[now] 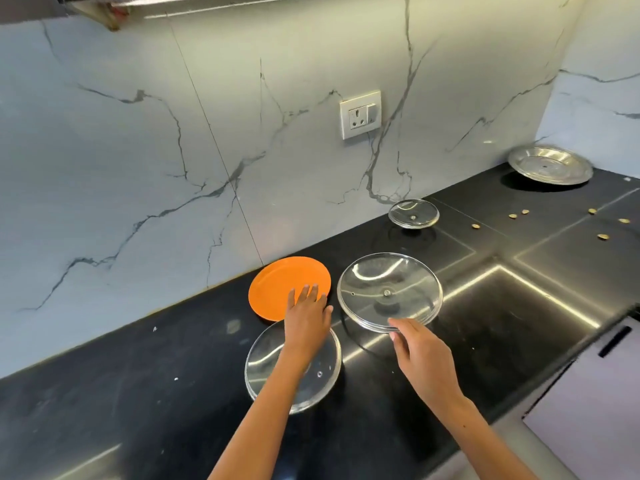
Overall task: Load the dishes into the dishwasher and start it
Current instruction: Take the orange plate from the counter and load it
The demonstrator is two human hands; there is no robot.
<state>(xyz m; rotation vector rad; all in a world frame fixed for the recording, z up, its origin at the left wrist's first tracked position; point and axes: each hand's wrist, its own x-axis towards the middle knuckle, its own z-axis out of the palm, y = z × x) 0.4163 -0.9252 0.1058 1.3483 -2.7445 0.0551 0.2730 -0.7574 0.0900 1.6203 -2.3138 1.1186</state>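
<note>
An orange plate (pixel 277 284) lies on the black counter (pixel 138 393) by the wall. My left hand (pixel 306 315) reaches over it with straight fingers, the fingertips on the plate's near rim. Right of the plate sits a large glass lid (pixel 388 289), upside down. My right hand (pixel 420 351) is at the near rim of this lid with its fingers loosely bent, and I cannot tell whether it touches. A second large glass lid (pixel 263 368) lies under my left forearm. Further back are a small glass lid (pixel 414 212) and a steel plate (pixel 550 164).
A sunken steel sink (pixel 519 306) is set into the counter at the right. Small golden bits (pixel 604 236) lie scattered on the counter behind it. A wall socket (pixel 360 114) sits on the marble backsplash. White cabinet fronts (pixel 588 393) show at the lower right.
</note>
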